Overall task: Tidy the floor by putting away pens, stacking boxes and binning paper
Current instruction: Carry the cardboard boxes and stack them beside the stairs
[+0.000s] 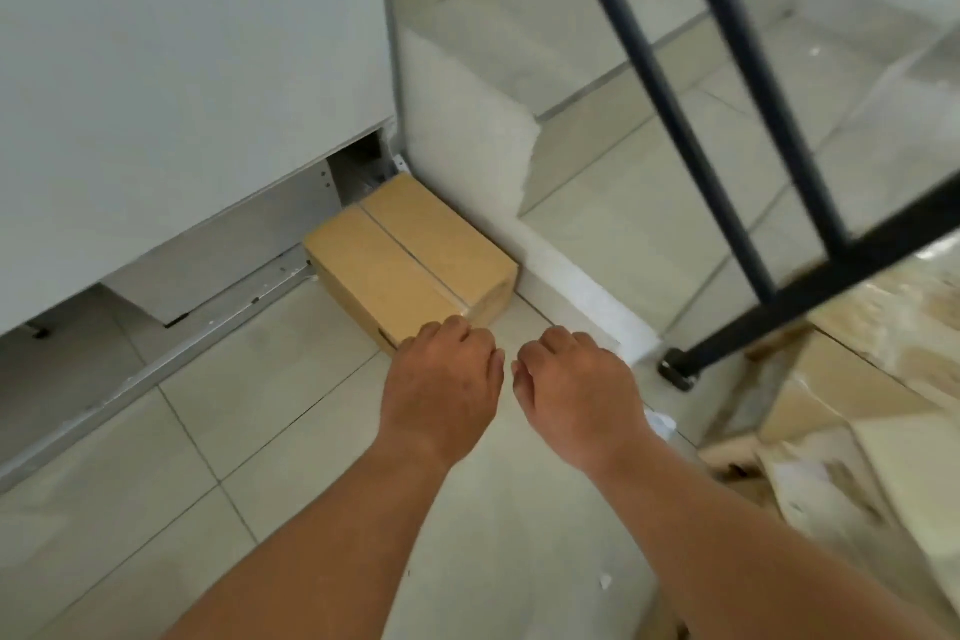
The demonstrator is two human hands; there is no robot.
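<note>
A brown cardboard box (410, 257), taped along its top seam, sits on the tiled floor in the corner between a white cabinet and a white wall base. My left hand (441, 395) is palm down with its fingertips at the box's near bottom corner, touching or nearly so. My right hand (576, 395) hovers palm down just right of it, over bare tile, fingers curled loosely and holding nothing. Both forearms reach in from the bottom of the view.
A white cabinet (182, 68) fills the left, with a metal rail (156, 369) along its foot. A black metal frame (769, 317) with a foot stands at right. Cardboard wrapped in plastic (841, 411) lies at lower right. A small paper scrap (605, 582) lies on the tiles.
</note>
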